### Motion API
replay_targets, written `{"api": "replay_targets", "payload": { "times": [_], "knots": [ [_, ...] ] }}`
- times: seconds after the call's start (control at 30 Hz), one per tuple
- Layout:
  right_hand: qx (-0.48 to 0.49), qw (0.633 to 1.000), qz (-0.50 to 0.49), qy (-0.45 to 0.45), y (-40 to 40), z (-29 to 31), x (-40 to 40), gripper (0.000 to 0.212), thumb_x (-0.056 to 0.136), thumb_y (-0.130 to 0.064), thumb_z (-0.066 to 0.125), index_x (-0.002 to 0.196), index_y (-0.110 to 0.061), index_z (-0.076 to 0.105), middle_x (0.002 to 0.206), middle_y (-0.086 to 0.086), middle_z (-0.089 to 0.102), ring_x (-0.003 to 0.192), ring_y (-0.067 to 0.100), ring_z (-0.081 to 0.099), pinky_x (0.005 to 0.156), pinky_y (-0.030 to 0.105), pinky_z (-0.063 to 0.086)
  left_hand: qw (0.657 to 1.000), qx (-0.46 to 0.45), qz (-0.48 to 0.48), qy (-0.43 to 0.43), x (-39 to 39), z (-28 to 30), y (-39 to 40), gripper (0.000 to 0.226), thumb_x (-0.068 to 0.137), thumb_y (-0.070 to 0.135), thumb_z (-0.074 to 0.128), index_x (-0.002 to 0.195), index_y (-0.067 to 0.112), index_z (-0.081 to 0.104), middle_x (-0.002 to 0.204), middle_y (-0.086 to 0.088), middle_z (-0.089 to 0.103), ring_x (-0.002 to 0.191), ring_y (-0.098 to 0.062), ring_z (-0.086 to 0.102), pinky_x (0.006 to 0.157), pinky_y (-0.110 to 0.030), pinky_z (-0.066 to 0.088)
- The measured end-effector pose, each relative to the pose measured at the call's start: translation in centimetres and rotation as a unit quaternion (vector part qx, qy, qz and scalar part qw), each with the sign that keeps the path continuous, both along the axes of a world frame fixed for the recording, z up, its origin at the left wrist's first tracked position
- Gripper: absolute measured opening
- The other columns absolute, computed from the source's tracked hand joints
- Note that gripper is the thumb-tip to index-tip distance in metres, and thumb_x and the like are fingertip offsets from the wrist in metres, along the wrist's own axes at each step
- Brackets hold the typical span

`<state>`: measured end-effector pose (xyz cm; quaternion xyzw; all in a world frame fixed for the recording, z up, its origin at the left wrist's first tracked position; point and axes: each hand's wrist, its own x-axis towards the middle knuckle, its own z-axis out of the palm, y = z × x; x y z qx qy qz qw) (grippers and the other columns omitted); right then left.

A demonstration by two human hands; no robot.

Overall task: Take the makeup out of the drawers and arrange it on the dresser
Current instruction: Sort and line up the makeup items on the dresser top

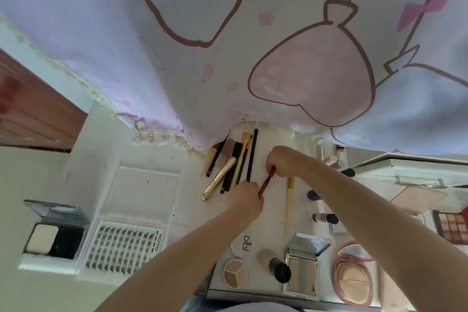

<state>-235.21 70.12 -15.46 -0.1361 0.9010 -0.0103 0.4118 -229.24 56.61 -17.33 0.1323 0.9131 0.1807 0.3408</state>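
Note:
A thin red pencil (267,181) lies slanted on the white dresser top (162,159). My right hand (285,161) pinches its far end. My left hand (244,200) grips its near end, fingers curled. Left of the hands, a row of brushes and dark pencils (243,157) lies side by side with a gold mascara tube (219,178). A yellow-handled brush (288,204) lies alone under my right forearm.
A printed lilac curtain (228,45) hangs over the far edge. An open compact (54,233) and a lash tray (121,248) sit left. Round powder pans (235,272), a mirrored compact (302,268), a pink puff case (353,277) and an eyeshadow palette (452,225) lie near and right.

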Motion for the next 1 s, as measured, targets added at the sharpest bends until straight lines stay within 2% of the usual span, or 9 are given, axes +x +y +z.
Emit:
{"api": "replay_targets", "payload": {
  "times": [0.13,0.27,0.4,0.53,0.67,0.8,1.0],
  "knots": [
    [-0.025,0.999,-0.02,0.017,0.4,-1.0,0.0,0.038,0.084,0.008,0.044,0.115,-0.006,0.062,0.121,0.012,0.058,0.108,0.026,0.053,0.092,0.03,0.045,0.999,-0.043,-0.014,0.007,0.5,-0.1,0.8,0.028,0.098,0.024,0.038,0.111,0.005,0.054,0.115,-0.011,0.058,0.105,-0.025,0.057,0.071,-0.028,0.041],
    [-0.033,0.998,-0.005,0.05,0.5,-1.3,0.7,0.035,0.083,0.009,0.044,0.11,-0.004,0.063,0.118,0.013,0.054,0.109,0.026,0.047,0.081,0.028,0.04,0.998,-0.059,-0.022,0.006,0.5,-0.1,0.9,0.03,0.097,0.028,0.042,0.112,0.006,0.055,0.115,-0.01,0.059,0.105,-0.024,0.057,0.07,-0.027,0.04],
    [-0.036,0.996,-0.001,0.076,0.5,-1.5,1.1,0.034,0.084,0.007,0.046,0.112,-0.005,0.06,0.12,0.014,0.051,0.109,0.026,0.045,0.082,0.028,0.04,0.998,-0.056,-0.03,0.013,0.5,0.3,0.7,0.036,0.097,0.034,0.04,0.11,0.004,0.055,0.113,-0.011,0.059,0.104,-0.025,0.058,0.072,-0.029,0.043],
    [-0.041,0.997,-0.009,0.07,0.4,-1.1,1.3,0.04,0.083,0.007,0.046,0.121,-0.006,0.054,0.122,0.014,0.051,0.114,0.026,0.043,0.087,0.03,0.039,0.998,-0.04,-0.001,0.049,0.4,0.4,-0.2,0.03,0.098,0.029,0.039,0.112,0.005,0.05,0.114,-0.011,0.058,0.102,-0.025,0.059,0.07,-0.029,0.043],
    [-0.042,0.995,-0.03,0.081,0.5,-0.5,1.4,0.043,0.086,0.002,0.046,0.127,-0.009,0.049,0.124,0.013,0.049,0.116,0.025,0.041,0.087,0.03,0.039,0.995,-0.076,0.005,0.068,-0.3,0.2,-0.8,0.035,0.097,0.029,0.04,0.122,0.004,0.041,0.121,-0.011,0.053,0.107,-0.023,0.057,0.074,-0.028,0.046],
    [-0.055,0.99,-0.071,0.108,0.9,0.3,1.4,0.041,0.091,-0.009,0.045,0.132,-0.013,0.043,0.125,0.01,0.05,0.118,0.023,0.04,0.092,0.03,0.04,0.993,-0.103,-0.021,0.056,-0.6,0.0,-0.7,0.031,0.1,0.021,0.034,0.124,0.004,0.042,0.123,-0.011,0.055,0.108,-0.022,0.058,0.078,-0.027,0.047],
    [-0.074,0.976,-0.117,0.166,1.2,1.7,1.7,0.043,0.093,-0.012,0.044,0.136,-0.014,0.039,0.132,0.008,0.046,0.122,0.022,0.038,0.098,0.03,0.038,0.99,-0.095,-0.024,0.101,-1.0,1.1,-2.1,0.03,0.1,0.022,0.03,0.121,0.005,0.044,0.119,-0.01,0.057,0.104,-0.025,0.06,0.072,-0.031,0.046]
  ]
}}
